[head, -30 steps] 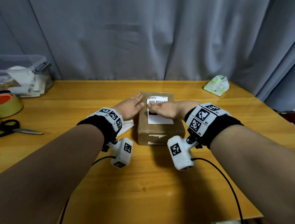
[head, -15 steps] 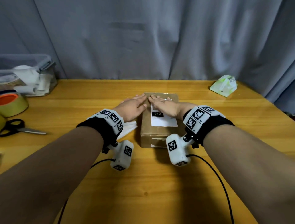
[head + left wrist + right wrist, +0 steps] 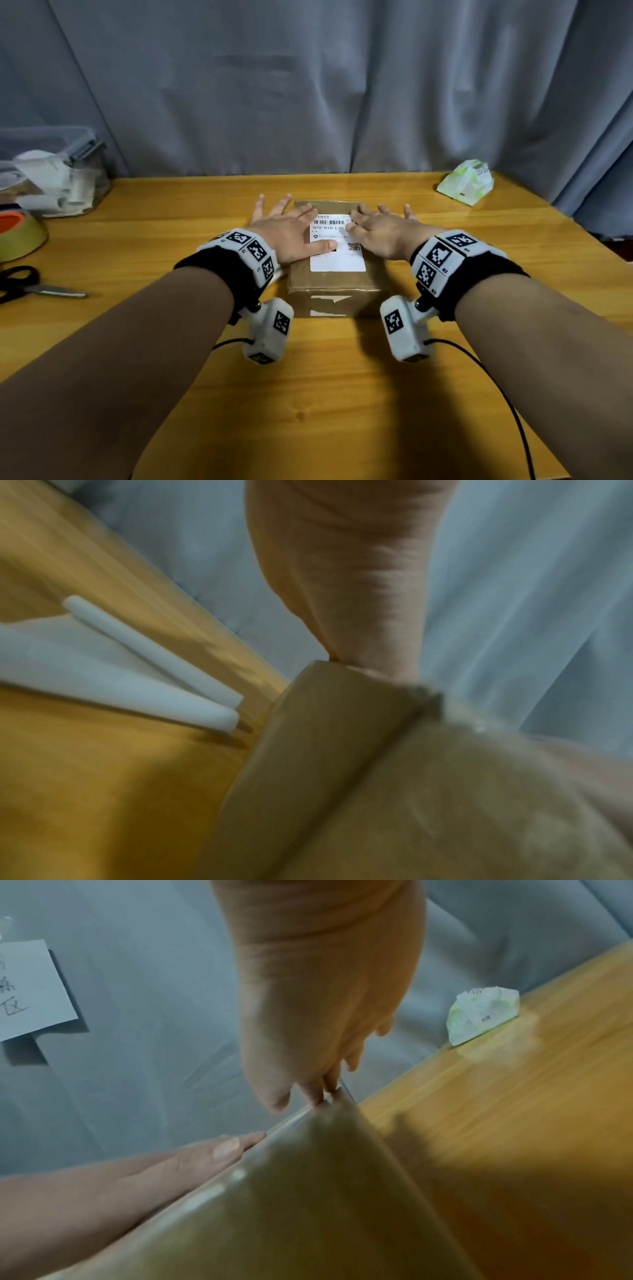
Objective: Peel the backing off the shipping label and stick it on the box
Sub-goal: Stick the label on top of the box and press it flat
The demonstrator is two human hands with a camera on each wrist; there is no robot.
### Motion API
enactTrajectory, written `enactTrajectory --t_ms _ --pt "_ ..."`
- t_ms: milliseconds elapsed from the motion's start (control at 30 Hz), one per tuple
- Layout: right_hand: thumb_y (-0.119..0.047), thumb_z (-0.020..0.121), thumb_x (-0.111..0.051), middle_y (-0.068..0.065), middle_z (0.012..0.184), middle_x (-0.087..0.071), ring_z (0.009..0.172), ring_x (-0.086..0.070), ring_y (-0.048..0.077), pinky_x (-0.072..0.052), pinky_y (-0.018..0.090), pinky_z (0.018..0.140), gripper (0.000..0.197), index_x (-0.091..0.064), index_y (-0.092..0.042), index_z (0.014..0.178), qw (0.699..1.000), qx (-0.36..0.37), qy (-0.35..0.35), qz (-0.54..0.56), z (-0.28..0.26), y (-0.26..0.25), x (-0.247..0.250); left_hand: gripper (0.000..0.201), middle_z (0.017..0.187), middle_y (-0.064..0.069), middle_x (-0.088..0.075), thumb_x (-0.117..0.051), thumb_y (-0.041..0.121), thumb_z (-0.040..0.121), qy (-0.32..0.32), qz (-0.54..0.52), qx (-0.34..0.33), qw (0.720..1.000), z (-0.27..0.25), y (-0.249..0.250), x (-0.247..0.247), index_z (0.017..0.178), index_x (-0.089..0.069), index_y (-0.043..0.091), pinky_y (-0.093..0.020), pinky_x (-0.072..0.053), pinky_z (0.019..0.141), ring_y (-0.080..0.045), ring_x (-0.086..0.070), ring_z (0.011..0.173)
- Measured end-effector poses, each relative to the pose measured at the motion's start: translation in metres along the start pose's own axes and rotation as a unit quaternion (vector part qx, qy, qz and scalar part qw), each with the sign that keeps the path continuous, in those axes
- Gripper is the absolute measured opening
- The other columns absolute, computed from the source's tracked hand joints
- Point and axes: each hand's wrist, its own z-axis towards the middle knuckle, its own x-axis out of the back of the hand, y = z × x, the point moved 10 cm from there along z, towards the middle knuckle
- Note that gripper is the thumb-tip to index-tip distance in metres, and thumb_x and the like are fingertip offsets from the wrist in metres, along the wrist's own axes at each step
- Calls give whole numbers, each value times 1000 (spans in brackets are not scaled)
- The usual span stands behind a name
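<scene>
A brown cardboard box (image 3: 334,289) sits mid-table with a white shipping label (image 3: 337,255) lying flat on its top. My left hand (image 3: 286,228) lies flat over the box's left edge, fingers straight and spread, thumb on the label. My right hand (image 3: 382,226) lies flat over the right edge, fingers straight, touching the label's right side. The left wrist view shows the box (image 3: 325,750) and curled white backing paper (image 3: 143,674) on the table to its left. In the right wrist view my right hand (image 3: 329,1069) rests on the box (image 3: 308,1191) top.
A clear plastic bin (image 3: 51,171) with papers, a tape roll (image 3: 19,233) and scissors (image 3: 37,289) are at the left. A green-white tissue pack (image 3: 467,181) lies back right. A grey curtain hangs behind the wooden table (image 3: 325,394).
Both hands slid apart from the middle of the label to the box's left and right edges, uncovering the label's print. The left hand moved onto the box top.
</scene>
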Motion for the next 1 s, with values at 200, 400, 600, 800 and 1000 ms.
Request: enactTrajectory --t_ms 200,400,600,800,1000 --pt "-48 97 -13 -3 160 4 148 6 20 14 56 115 56 -17 -27 149 997 -2 5 80 -5 -5 10 84 159 11 10 -10 78 79 0 -66 52 996 -6 -7 -8 149 1 32 -57 13 113 -21 13 147" --pt "-36 100 -11 -9 160 7 147 6 10 15 48 117 52 -2 -28 150 992 114 -31 40 -3 -56 -15 51 159 16 7 -13 41 99 23 -146 27 989 -1 -17 -15 149 -3 35 -48 6 117 -12 6 147" --pt "-48 97 -5 -18 158 6 147 7 12 20 58 112 51 -2 -40 148 999 51 -2 13 8 -24 -8 51 159 17 5 -13 43 99 30 -122 17 992 0 -20 -14 149 -5 36 -47 6 117 -15 7 148" --pt "-47 96 -5 -15 158 9 147 11 19 23 61 108 52 -2 -40 148 1000 1 4 5 12 -12 -5 52 160 12 0 -14 42 98 32 -73 26 996 -4 -15 -6 149 -9 31 -48 8 118 -18 9 148" --pt "-49 95 -7 -12 159 11 147 15 20 23 62 108 58 4 -31 149 998 7 25 -49 9 -23 -5 51 160 8 -6 -19 36 99 111 -59 -53 991 -4 22 20 149 -17 24 -49 12 117 -14 10 147"
